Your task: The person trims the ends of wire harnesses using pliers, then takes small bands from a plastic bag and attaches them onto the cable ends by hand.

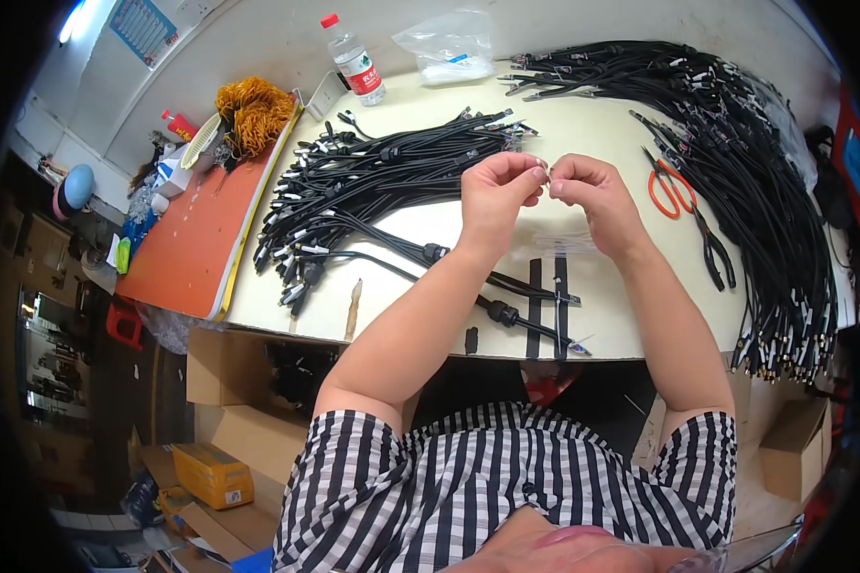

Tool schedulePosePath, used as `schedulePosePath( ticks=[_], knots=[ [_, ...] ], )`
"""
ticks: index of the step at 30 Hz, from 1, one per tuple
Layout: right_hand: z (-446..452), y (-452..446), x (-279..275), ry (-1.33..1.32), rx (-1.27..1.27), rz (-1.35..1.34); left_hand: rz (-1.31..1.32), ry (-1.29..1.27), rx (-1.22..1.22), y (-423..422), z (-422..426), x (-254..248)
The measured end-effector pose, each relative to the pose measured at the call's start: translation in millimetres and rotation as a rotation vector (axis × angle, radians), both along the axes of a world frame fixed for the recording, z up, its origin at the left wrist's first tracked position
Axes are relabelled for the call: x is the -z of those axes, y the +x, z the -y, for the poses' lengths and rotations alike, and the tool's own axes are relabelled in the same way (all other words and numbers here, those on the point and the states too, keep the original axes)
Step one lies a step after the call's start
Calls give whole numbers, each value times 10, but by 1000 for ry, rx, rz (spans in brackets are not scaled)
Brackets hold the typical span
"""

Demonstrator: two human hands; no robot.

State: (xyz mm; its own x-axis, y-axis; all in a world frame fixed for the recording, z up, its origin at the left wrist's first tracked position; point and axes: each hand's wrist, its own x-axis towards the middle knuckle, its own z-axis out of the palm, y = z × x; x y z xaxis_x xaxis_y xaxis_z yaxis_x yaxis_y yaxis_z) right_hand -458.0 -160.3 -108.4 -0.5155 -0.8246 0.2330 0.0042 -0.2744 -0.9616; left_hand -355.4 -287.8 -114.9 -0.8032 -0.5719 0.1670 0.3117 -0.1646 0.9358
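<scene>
Both hands are raised over the middle of the pale table, fingertips nearly touching. My left hand (502,196) is closed in a pinch, and my right hand (592,196) pinches from the other side. Between them is a small thin whitish piece, too small to name. Below my hands lie thin clear strips (566,243) on the table. Black cables with round connectors (503,312) stretch from the left toward the front edge, their ends near two dark tape strips (534,307). A large bundle of black cables (373,177) lies left of my left hand.
More black cables (736,210) cover the right side. Near them lie orange-handled scissors (672,191) and black pliers (714,251). At the back stand a water bottle (357,65) and a plastic bag (447,53). Left is an orange board (196,248); cardboard boxes (248,444) sit below.
</scene>
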Motion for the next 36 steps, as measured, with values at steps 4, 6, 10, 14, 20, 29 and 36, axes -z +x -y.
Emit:
schedulePosePath(
  ticks=[4, 6, 10, 14, 20, 29, 36],
  knots=[
    [-4, -17, 9, 43, -13, -22, 11, -40, 7, -5, -8, -3],
    [2, -14, 19, 41, -11, -13, 7, -53, 4, -4, -5, 5],
    [10, -1, 14, 37, -1, 4, 2, -69, -1, -9, -2, 9],
    [8, -3, 19, 22, -10, 7, -1, -46, 4, -1, 6, 4],
    [8, -17, 30, 36, -7, 4, 8, -38, 3, -8, 3, 10],
    [17, -8, 31, 28, 8, 16, 14, -145, -17, -12, -9, 3],
    [23, -40, 78, -7, 32, -3, 42, -340, -76, -20, -39, 13]
  ],
)
